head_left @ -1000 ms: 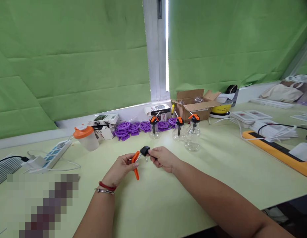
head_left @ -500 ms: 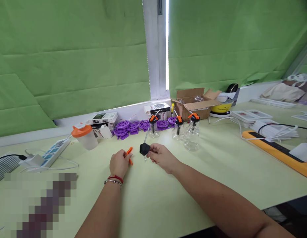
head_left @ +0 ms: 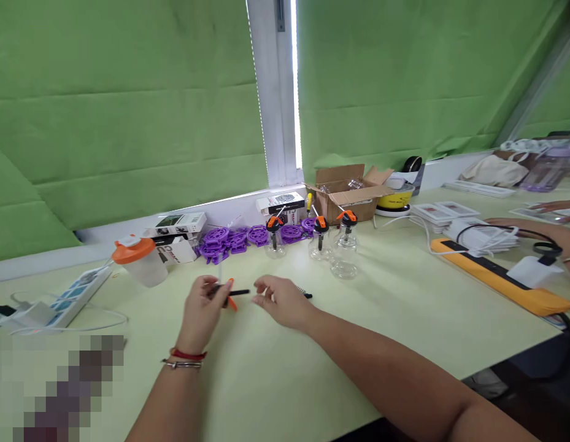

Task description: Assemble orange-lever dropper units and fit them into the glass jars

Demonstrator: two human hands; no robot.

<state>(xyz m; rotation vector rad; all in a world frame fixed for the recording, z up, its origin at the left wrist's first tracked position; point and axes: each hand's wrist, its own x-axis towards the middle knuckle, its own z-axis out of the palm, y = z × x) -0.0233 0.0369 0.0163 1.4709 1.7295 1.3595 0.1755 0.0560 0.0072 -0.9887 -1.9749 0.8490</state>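
Observation:
My left hand [head_left: 202, 307] is closed around a black cap piece whose black stem [head_left: 239, 292] points right. An orange lever [head_left: 232, 303] sticks out from the same fingers, and a thin pale tube [head_left: 220, 270] rises above them. Close to the stem's tip, my right hand [head_left: 282, 301] has its thumb and fingers apart with nothing visible between them. A small dark bristled piece [head_left: 305, 293] lies just behind the right hand, partly hidden. Farther back stand clear glass bottles with black-and-orange tops [head_left: 274, 224], [head_left: 320, 224], [head_left: 348, 218].
Purple plastic parts [head_left: 224, 241] line the back near small boxes [head_left: 178, 239]. An open carton [head_left: 353, 199] stands behind the bottles. An orange-lidded shaker [head_left: 140, 261] and white power strip [head_left: 80, 294] are left. At right are an orange-yellow bar [head_left: 496, 276], cables and another person's arm [head_left: 556, 239].
The black cap piece has passed from my right hand to my left, which keeps the orange lever. My right hand's fingers have parted. The view has shifted right, bringing in another person's arm.

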